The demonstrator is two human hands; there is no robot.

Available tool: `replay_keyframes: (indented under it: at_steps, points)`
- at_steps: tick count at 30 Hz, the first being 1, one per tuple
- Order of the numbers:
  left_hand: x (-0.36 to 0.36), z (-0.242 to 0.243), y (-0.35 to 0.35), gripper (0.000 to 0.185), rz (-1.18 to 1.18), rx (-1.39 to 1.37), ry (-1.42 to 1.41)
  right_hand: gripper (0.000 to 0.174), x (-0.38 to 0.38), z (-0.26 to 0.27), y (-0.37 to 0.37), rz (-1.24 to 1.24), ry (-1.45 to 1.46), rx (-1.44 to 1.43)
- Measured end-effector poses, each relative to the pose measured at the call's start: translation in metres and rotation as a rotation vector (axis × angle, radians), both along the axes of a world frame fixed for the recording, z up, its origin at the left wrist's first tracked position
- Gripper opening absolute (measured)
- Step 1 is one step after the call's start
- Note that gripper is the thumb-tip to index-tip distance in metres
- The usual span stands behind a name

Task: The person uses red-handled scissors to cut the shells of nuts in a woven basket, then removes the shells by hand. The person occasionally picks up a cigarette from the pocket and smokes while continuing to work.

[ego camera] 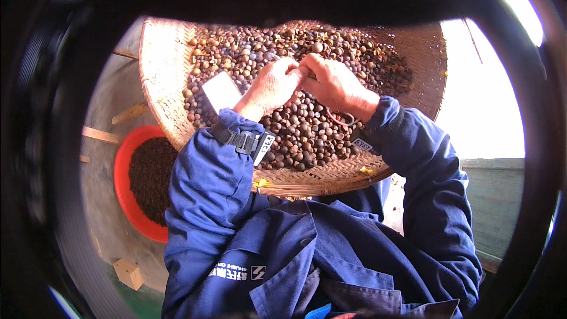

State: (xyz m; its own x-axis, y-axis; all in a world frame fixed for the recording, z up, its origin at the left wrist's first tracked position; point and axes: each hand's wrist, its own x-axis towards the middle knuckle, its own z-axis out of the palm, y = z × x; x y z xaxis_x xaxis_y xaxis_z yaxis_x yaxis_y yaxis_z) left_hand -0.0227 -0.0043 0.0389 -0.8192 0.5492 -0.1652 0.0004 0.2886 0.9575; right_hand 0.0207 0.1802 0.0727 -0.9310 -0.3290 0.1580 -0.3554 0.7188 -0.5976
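My left hand [277, 80] and my right hand [331, 80] meet above the middle of a large woven bamboo basket [166, 77]. Their fingers are curled and the fingertips press together. Whatever lies between the fingers is hidden by the knuckles. Under both hands spreads a thick layer of round brown nuts or seed pods [301, 128], some of them split, with yellowish bits among them. A white flat rectangular object [221, 92] rests on the pods beside my left wrist. Below my right wrist shows a thin pink-and-white loop [340, 118].
A red plastic basin [122, 177] of dark brown small matter [150, 177] stands on the floor at left, partly under the basket's rim. A wooden block [128, 274] lies lower left. At right is a grey-green board surface [491, 204]. Black straps with printed tags [264, 147] circle my sleeves.
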Motion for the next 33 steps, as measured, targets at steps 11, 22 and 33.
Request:
replay_keyframes:
  at_steps: [11, 22, 33]
  points:
    - [0.009, 0.006, -0.003, 0.023, -0.030, 0.414, -0.441, 0.013, 0.017, -0.014, 0.008, -0.062, -0.621, -0.895]
    - [0.003, 0.004, 0.002, 0.013, 0.246, 0.186, -0.009, 0.022, 0.009, -0.017, 0.020, -0.042, -0.835, -0.641]
    - [0.012, 0.005, 0.009, 0.015, 0.128, 0.179, 0.252, 0.022, 0.013, -0.036, 0.002, -0.107, -1.055, -1.318]
